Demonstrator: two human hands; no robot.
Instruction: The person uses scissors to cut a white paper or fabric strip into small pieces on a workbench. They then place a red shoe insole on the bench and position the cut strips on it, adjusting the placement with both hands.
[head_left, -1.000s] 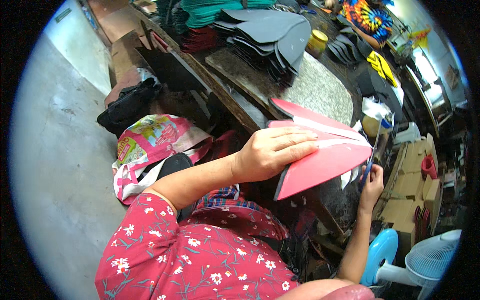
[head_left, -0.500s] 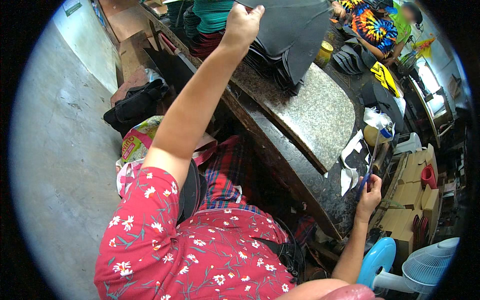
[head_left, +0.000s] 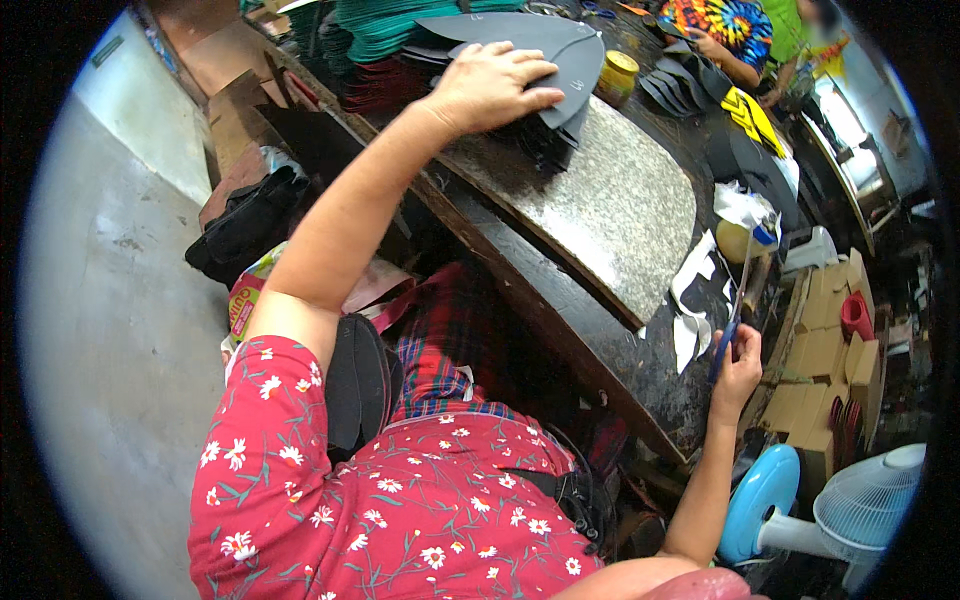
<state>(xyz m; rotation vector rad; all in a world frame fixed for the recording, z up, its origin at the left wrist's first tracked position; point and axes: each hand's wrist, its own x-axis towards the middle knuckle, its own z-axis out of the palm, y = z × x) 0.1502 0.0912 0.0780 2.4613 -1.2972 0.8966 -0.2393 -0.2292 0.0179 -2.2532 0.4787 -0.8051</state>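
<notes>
My left hand (head_left: 495,88) lies flat on top of a stack of dark grey cut sheets (head_left: 572,55), its fingers stretched out. The sheets have curved edges and pale marks. At the right edge of the bench, my right hand (head_left: 738,372) is closed around the blue handles of a pair of scissors (head_left: 724,350). The blades point away from me, past white scraps (head_left: 690,330) on the dark bench top. Under the stack lies a speckled grey stone slab (head_left: 620,220).
Teal sheets (head_left: 400,28) are piled at the far left. A yellow jar (head_left: 617,76), black pieces (head_left: 685,88) and yellow strips (head_left: 752,122) stand beyond the slab. Cardboard boxes (head_left: 815,390) and a blue-white fan (head_left: 870,505) are at the right. Another person (head_left: 725,35) sits across the bench.
The dark sheet that my left hand pinched and held up now lies on the stack. That hand has come down and its fingers have spread. My right hand still holds the scissors.
</notes>
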